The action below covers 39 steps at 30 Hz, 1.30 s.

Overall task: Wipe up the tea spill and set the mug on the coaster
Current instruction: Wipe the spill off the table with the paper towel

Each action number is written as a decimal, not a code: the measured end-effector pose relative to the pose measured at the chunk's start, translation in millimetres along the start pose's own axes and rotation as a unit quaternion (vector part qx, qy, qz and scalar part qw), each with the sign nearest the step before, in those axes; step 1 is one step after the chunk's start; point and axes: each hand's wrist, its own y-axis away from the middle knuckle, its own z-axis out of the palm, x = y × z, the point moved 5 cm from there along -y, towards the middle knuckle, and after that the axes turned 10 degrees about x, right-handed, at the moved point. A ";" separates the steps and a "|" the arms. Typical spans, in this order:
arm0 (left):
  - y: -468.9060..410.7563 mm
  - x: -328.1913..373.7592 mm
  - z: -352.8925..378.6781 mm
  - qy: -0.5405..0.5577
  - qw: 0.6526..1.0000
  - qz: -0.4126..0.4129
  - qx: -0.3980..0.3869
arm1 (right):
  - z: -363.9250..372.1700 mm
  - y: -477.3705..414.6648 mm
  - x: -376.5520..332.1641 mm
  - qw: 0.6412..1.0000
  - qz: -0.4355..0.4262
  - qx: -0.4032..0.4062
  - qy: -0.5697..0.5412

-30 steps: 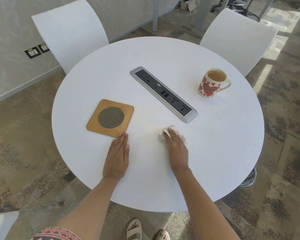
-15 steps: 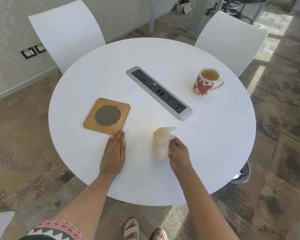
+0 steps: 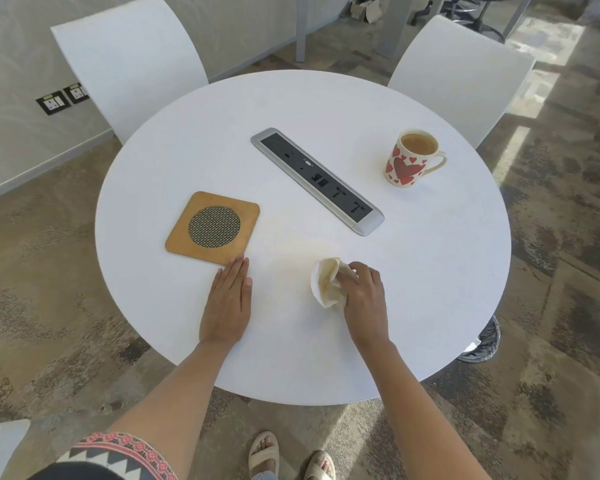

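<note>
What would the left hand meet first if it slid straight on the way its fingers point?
The wooden coaster. The left hand lies flat on the table, with its fingertips right at the coaster's near edge. Whether they touch it cannot be told from this view.

cream mug (image 3: 406, 160) with red hearts; tan coaster (image 3: 212, 227), woven grey centre; white table (image 3: 430, 271).

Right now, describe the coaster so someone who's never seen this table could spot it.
Start at the round white table. Left of the grey socket strip across its middle, just beyond the left hand, lies the coaster. It is the only wooden thing: a tan square with a dark mesh circle in its centre.
</note>
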 end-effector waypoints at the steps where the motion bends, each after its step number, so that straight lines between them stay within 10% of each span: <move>1: -0.4 -0.1 0.4 -0.002 1.000 -0.001 0.000 | 0.1 0.3 0.3 1.000 0.009 -0.008 -0.013; 20: -0.4 -0.4 3.2 -0.032 0.999 0.005 -0.001 | 25.1 11.3 -41.2 0.972 0.114 -0.177 0.100; 31: 0.1 -1.9 3.8 -0.034 0.999 0.001 -0.006 | 2.6 -6.2 -1.4 0.930 0.297 0.028 -0.213; 39: -0.1 -0.9 3.1 -0.032 0.999 0.001 -0.006 | -5.1 5.8 -24.0 0.998 -0.027 0.056 0.005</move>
